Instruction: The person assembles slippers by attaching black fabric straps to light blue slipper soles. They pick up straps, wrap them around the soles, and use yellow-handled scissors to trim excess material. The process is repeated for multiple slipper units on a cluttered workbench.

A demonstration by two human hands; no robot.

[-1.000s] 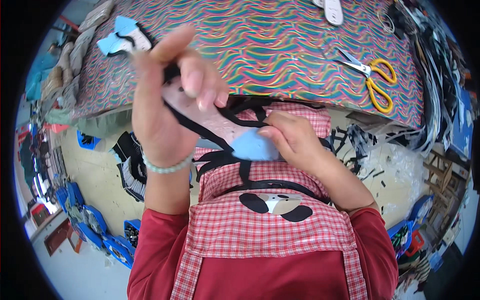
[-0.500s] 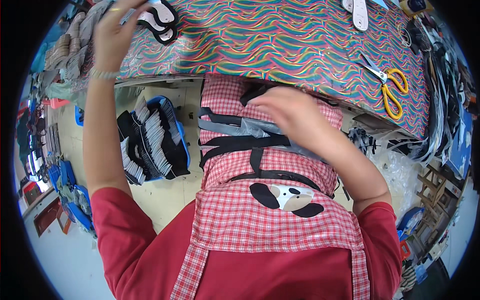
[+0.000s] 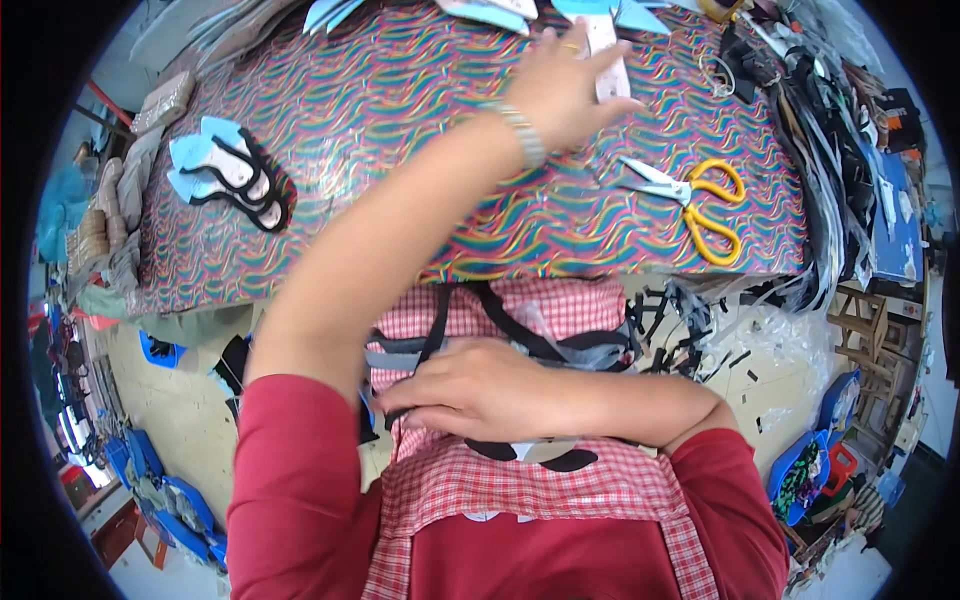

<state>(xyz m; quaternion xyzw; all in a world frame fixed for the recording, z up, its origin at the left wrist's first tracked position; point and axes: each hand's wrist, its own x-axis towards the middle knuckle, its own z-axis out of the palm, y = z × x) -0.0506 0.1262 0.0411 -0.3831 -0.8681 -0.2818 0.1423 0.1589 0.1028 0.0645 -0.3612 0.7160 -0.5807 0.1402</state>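
My left hand (image 3: 570, 88) is stretched across the table to the far side, fingers spread, over a pale insole-shaped piece (image 3: 608, 62) with a blue end. Whether the fingertips touch it is hard to tell. In my lap, my right hand (image 3: 475, 388) is closed, its fingers bent around a black strap (image 3: 438, 325). More black and grey straps (image 3: 590, 350) lie across my red checked apron (image 3: 540, 487). At the left of the table, several overlapping pale soles with black edging and blue ends (image 3: 235, 175) lie together.
Scissors with yellow handles (image 3: 705, 205) lie half open on the patterned tabletop (image 3: 400, 120), at the right. Blue-ended pieces (image 3: 490, 14) lie along the far edge. Strips hang in a bundle (image 3: 815, 170) off the right edge. Black scraps (image 3: 690, 320) and clear plastic (image 3: 775, 345) litter the floor.
My left hand has swung from the soles at the left over to the pale piece at the far middle. My right hand has moved down and left across my lap. The view has shifted.
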